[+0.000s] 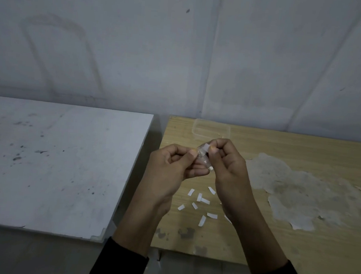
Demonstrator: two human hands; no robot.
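Observation:
Both hands are raised over the wooden table [296, 245], meeting around a small clear plastic piece [202, 155]. My left hand [174, 169] holds that piece from the left with thumb and curled fingers. My right hand [225, 160] pinches a small white paper strip [206, 147] at the top of the piece. Several white paper strips [201, 201] lie scattered on the wood below the hands. What else the clear piece contains is hidden by the fingers.
A clear plastic container [210, 129] stands at the back of the wooden table near the wall. A grey, peeled patch [297, 186] covers the wood to the right. A white, smudged table [52, 165] stands to the left across a narrow gap.

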